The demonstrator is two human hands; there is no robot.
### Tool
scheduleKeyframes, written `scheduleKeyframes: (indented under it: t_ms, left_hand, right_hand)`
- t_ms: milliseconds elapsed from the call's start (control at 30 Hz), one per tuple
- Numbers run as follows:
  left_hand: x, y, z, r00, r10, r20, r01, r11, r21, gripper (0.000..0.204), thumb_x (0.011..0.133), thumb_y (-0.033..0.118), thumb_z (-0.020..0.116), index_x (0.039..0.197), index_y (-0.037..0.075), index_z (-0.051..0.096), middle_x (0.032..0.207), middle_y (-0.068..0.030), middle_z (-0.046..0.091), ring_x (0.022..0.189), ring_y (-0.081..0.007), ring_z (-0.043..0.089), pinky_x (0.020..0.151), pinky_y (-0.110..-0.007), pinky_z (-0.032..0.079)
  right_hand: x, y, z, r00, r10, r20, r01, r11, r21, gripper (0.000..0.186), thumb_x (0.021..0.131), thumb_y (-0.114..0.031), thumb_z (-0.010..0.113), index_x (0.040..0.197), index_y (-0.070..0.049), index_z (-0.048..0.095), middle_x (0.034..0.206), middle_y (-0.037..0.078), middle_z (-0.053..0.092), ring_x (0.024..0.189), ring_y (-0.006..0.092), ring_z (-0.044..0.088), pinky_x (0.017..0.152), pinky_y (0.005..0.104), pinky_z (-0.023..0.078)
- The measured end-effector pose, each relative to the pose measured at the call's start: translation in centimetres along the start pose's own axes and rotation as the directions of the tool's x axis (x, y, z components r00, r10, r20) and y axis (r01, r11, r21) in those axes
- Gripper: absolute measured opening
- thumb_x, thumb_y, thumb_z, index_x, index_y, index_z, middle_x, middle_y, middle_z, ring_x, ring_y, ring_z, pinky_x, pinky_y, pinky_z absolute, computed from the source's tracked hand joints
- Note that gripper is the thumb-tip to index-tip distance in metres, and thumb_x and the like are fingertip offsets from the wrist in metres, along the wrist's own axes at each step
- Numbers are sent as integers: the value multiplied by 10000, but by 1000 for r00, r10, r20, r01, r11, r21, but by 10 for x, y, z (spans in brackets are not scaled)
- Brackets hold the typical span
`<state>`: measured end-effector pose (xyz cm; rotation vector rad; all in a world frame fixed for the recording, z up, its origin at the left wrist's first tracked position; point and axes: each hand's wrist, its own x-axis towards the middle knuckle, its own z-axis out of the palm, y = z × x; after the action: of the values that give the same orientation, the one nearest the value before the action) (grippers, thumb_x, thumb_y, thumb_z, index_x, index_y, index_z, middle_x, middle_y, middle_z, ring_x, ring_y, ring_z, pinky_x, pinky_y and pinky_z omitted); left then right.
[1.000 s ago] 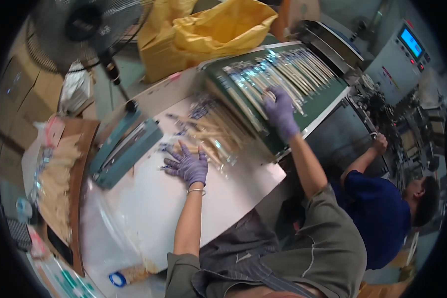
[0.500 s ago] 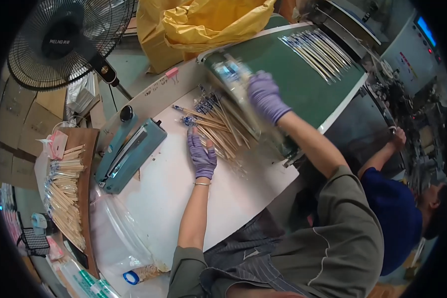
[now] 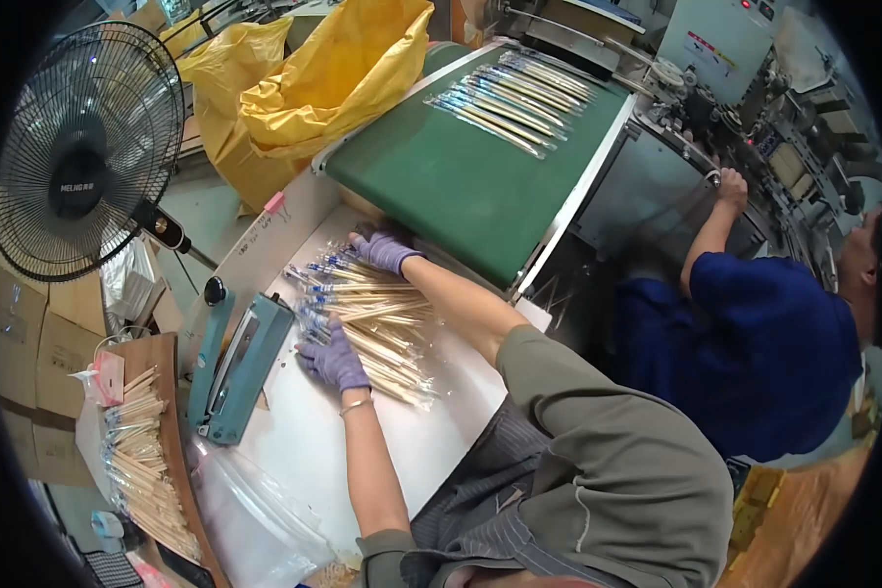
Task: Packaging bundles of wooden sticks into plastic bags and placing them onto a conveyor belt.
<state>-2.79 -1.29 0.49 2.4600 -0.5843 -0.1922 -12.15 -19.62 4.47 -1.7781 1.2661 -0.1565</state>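
Wooden chopsticks in clear sleeves with blue print [image 3: 377,318] lie in a loose, uneven pile on the white tabletop [image 3: 402,441]. My left hand [image 3: 335,363], in a purple glove with bare fingertips, rests at the near left side of the pile, fingers spread against the packets' blue ends. At the far side, beside the conveyor's edge, my right hand [image 3: 384,252], gloved the same way, lies along the pile with fingers stretched out to the left. Neither hand is wrapped round a packet.
A green conveyor belt [image 3: 431,191] carries a row of wrapped chopsticks [image 3: 519,98]. Left stand a teal hand sealer [image 3: 245,367], a wooden-edged holder of chopsticks [image 3: 176,392] and a fan [image 3: 78,157]. Yellow sacks [image 3: 333,78] stand behind; a person in blue [image 3: 755,343] works at right.
My right hand has come down from the belt's near end, where it moved a blurred bundle, to the pile's far side. The pile looks bigger. The view has shifted; my left hand stays by the pile.
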Motion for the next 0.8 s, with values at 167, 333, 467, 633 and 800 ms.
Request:
scheduleKeyframes:
  t_ms: [167,333,467,633,800]
  left_hand:
    - [21,-11,-26,942,157,298,179,515,-838,809,663,335,709,1248,-27,283,1179,-142,434,1038,-215,445,892,-300,366]
    - [-28,-27,-70,824,358,439,358,270,-894,580,666,167,718,1150,35,427,1092,-65,502,932,-148,502,812,-271,417]
    - [-22,-45,-106,802,547,240,-44,455,-890,619,582,120,745,1110,28,436,1069,-64,511,947,-156,501,826,-289,414]
    - [-20,-31,-193,703,702,112,-528,621,-579,648,506,216,789,1067,58,503,1040,-83,560,976,-224,529,852,-342,403]
    - [-16,-81,-169,597,780,188,-719,624,-307,965,491,572,709,1259,104,361,1225,-90,431,1156,-266,380,992,-381,253]
  right_hand:
    - [-72,-43,77,893,-447,55,407,852,329,637,835,-547,349,1236,-54,389,1177,172,470,1097,282,428,953,320,294]
    - [-126,-22,105,842,-361,402,-227,439,869,535,678,-381,678,1051,-26,534,948,101,586,867,167,541,811,274,423]
    - [-142,-53,110,856,-501,130,146,476,867,679,553,-269,785,1100,-13,476,964,80,564,895,163,518,838,268,404]
    - [-199,-115,54,605,-788,-111,523,289,802,977,483,-192,832,1257,-25,261,1143,83,456,1051,162,419,918,281,334]
    - [-202,-99,55,391,-918,-60,583,196,788,995,530,-175,822,1302,-87,202,1216,72,401,1130,164,371,940,297,308]
